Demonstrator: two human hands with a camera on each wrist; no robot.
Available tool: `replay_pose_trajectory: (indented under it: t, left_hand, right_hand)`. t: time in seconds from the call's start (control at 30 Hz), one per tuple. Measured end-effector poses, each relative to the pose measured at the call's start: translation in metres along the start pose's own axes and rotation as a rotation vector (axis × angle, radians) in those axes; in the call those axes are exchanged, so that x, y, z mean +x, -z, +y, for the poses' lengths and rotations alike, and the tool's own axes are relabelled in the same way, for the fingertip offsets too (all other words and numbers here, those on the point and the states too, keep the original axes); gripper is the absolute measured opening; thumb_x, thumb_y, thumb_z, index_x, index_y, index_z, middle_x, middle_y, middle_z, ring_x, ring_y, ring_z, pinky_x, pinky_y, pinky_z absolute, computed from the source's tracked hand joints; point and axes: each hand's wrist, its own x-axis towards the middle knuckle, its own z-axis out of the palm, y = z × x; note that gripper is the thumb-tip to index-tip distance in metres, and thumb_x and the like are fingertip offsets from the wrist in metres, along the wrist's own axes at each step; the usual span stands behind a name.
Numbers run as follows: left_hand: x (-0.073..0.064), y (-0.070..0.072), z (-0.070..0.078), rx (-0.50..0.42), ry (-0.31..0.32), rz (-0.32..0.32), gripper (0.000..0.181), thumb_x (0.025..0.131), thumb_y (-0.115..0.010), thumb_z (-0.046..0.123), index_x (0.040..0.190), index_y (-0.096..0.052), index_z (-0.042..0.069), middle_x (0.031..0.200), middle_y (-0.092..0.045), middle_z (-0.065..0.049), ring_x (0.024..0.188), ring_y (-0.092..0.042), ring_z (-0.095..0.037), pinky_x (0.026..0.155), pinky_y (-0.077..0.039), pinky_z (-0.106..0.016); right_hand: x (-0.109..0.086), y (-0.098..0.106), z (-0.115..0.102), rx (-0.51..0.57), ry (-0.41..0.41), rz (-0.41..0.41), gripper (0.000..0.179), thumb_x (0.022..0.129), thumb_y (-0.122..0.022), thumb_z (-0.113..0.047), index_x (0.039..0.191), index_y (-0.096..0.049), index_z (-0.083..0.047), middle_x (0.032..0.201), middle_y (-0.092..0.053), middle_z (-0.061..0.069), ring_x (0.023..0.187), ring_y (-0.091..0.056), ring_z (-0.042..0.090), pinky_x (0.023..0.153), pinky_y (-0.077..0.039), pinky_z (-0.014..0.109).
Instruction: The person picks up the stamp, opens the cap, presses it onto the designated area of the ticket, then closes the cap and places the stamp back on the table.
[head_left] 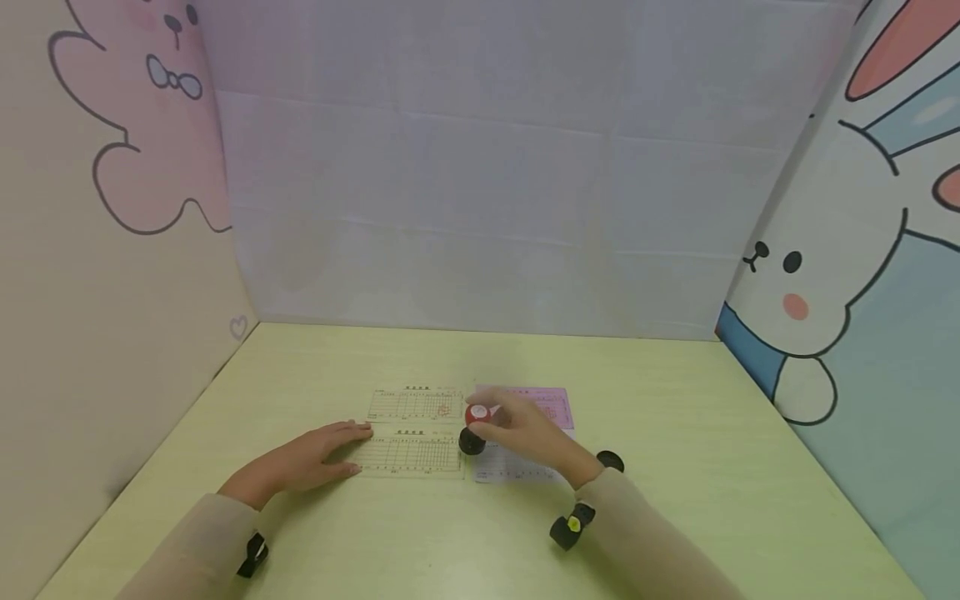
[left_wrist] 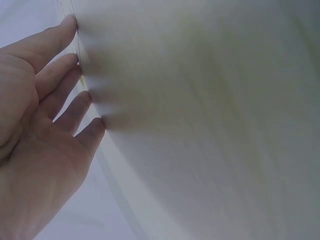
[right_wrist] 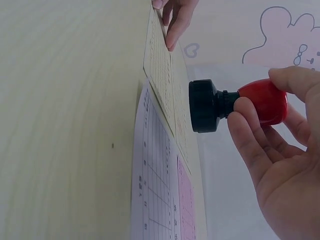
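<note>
My right hand (head_left: 528, 429) grips a stamp (right_wrist: 262, 102) by its red handle. The stamp's round black head (right_wrist: 202, 106) is held above the papers, apart from them in the right wrist view. Below it lie the upper form (head_left: 408, 404) and the lower form (head_left: 412, 454), both pale yellow with printed grids. A faint red mark shows at the right of the upper form. My left hand (head_left: 315, 457) rests at the forms' left edge, fingers spread and fairly straight. In the left wrist view its fingertips (left_wrist: 97, 125) touch the surface.
Right of the yellow forms lie a pink form (head_left: 555, 404) and a white form (head_left: 510, 465), partly covered by my right hand. A round black object (head_left: 611, 460) sits beside my right wrist. A pale sheet (head_left: 480, 167) hangs behind the table (head_left: 420, 542), between cartoon-painted side walls.
</note>
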Motion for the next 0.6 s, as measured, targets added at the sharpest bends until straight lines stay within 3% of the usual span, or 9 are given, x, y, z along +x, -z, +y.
replay_pose_trajectory:
  t: [0.37, 0.6]
  left_hand:
    - [0.001, 0.000, 0.002, -0.011, 0.005, -0.001, 0.060, 0.098, -0.066, 0.030, 0.145, -0.049, -0.002, 0.150, -0.046, -0.022, 0.140, -0.031, -0.051, 0.110, -0.028, -0.065]
    - [0.001, -0.002, 0.000, -0.021, 0.008, -0.001, 0.060, 0.098, -0.066, 0.031, 0.145, -0.049, -0.002, 0.150, -0.045, -0.022, 0.140, -0.031, -0.051, 0.110, -0.028, -0.066]
  right_hand:
    - [0.013, -0.020, -0.005, 0.045, 0.092, -0.052, 0.038, 0.096, -0.071, -0.023, 0.130, -0.063, -0.008, 0.114, -0.065, -0.002, 0.083, -0.067, 0.015, 0.074, -0.055, 0.026]
    - [0.014, -0.030, -0.008, 0.080, 0.056, -0.091, 0.038, 0.097, -0.070, -0.024, 0.131, -0.062, -0.011, 0.109, -0.066, -0.004, 0.082, -0.067, 0.016, 0.074, -0.055, 0.024]
